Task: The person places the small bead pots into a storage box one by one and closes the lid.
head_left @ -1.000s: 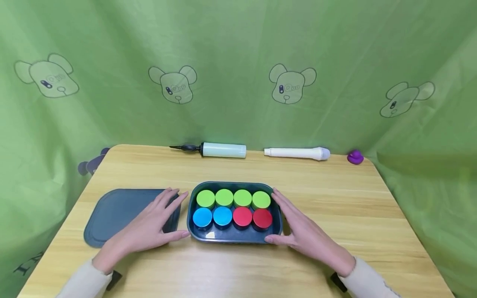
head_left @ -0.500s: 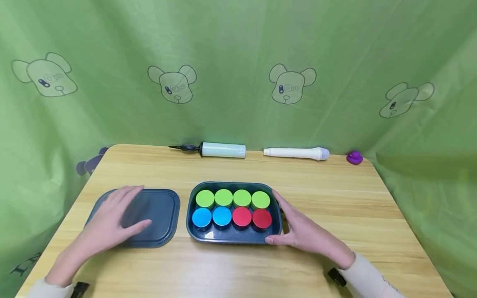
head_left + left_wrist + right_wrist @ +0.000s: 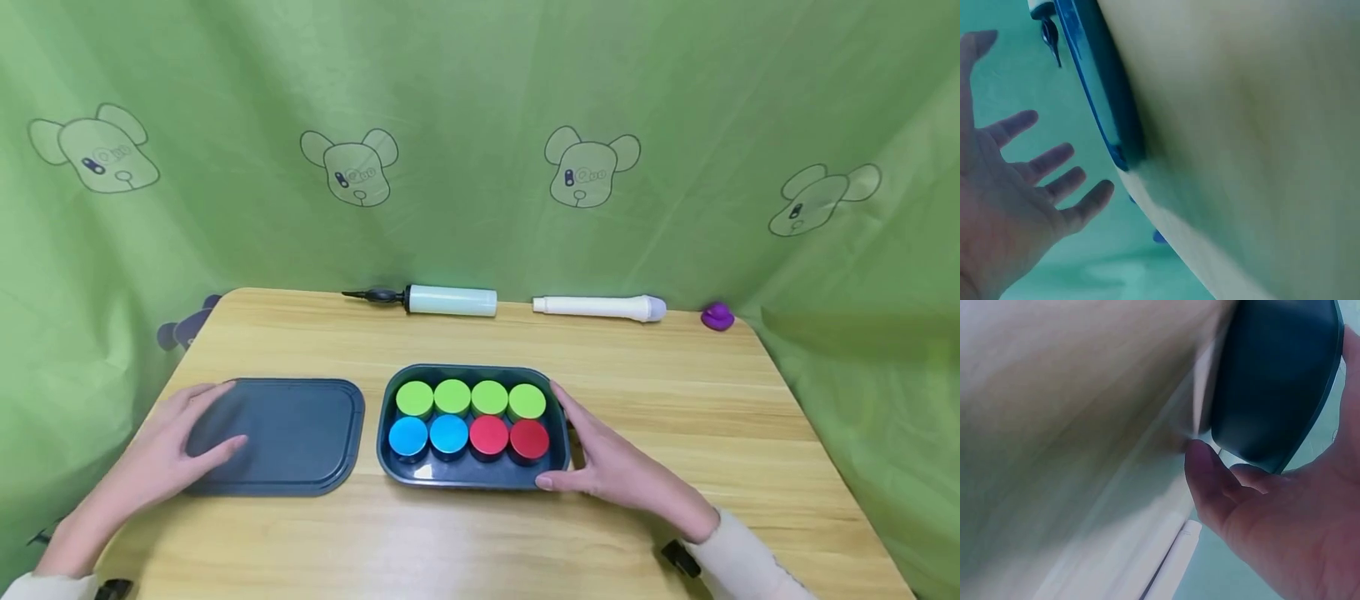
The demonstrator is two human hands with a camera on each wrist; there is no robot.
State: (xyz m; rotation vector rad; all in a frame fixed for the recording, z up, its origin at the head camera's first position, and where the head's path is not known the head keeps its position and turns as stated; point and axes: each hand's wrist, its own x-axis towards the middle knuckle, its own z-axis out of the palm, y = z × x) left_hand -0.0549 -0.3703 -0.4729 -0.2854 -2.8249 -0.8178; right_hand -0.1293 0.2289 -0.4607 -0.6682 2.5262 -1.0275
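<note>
In the head view a dark blue, rounded box (image 3: 472, 477) stands mid-table. It contains short round pieces in two rows: several with green tops (image 3: 452, 397) at the back, two with blue tops (image 3: 448, 433) and two with red tops (image 3: 488, 434) in front. My right hand (image 3: 622, 467) grips the box's right end, its thumb at the front corner and a finger at the back corner. To the left lies a flat, dark blue lid (image 3: 288, 437). My left hand (image 3: 161, 446) is over the lid's left edge, fingers and thumb spread; whether it touches is unclear.
Along the back edge of the wooden table (image 3: 637, 367) lie a pale blue hand pump (image 3: 453, 301), a white microphone-like stick (image 3: 592, 307) and a small purple duck (image 3: 717, 317). A green printed curtain (image 3: 472, 250) hangs behind and at the sides.
My left hand has left the box's left side and moved left across the lid to its far left edge. My right hand has stayed at the box's right end.
</note>
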